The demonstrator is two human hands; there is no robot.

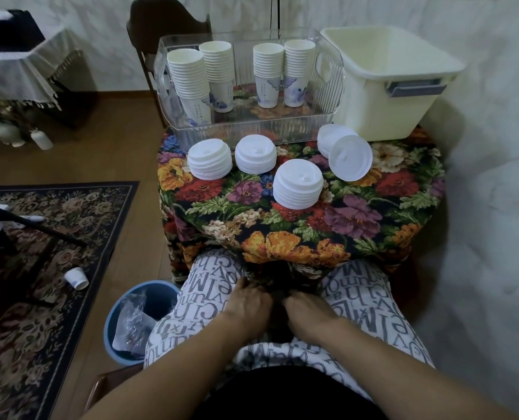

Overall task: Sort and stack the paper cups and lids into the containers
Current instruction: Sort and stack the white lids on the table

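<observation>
Several stacks of white paper cups (188, 77) with blue prints stand upright in a clear plastic container (252, 135) at the back of the table. To its right is a cream tub (373, 110) with nothing visible inside. In front of them, white lids sit in stacks (298, 184) on the floral tablecloth. One lid stack (347, 156) at the right lies tipped on its side. My left hand (249, 301) and right hand (308, 312) rest in my lap between my knees. They are well short of the table top and hold nothing, and their fingertips are hidden.
One loose paper cup (76, 278) lies on the rug at the left. A blue bin (121, 304) with crumpled plastic stands by my left knee. A dark chair (167, 16) is behind the table and a pale wall is close on the right.
</observation>
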